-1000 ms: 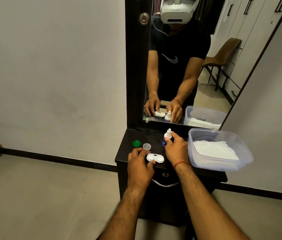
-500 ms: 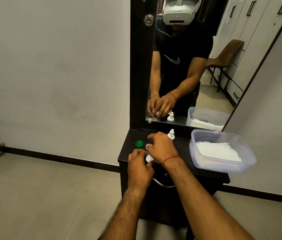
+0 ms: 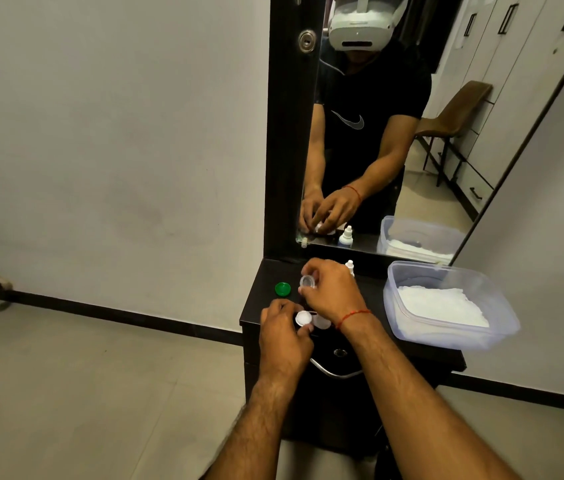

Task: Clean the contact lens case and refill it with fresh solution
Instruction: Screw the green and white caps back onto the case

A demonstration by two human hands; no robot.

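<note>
a person's left hand [image 3: 285,336] steadies a white contact lens case [image 3: 312,320] near the front edge of a dark dresser top [image 3: 374,294], its fingers curled round the case's left end and the thumb tip against the left well. the right hand [image 3: 331,292], a red thread [image 3: 353,314] tied at the wrist, crosses above the case and pinches a small clear cap [image 3: 307,281] between thumb and fingertips; whether the cap touches the top cannot be told. both wells of the case sit uncovered, the right one partly hidden under the right wrist. a green cap [image 3: 282,289] lies flat on the top just left of the clear cap. a solution bottle [image 3: 350,266] with a white nozzle stands upright behind the right hand, mostly hidden by it. well to the right, a clear plastic container [image 3: 447,268] holds white tissues [image 3: 440,306]. a mirror [image 3: 447,161] behind the dresser reflects the hands, the bottle and the container, and a curved metal drawer handle [image 3: 334,373] shows below the top.
</note>
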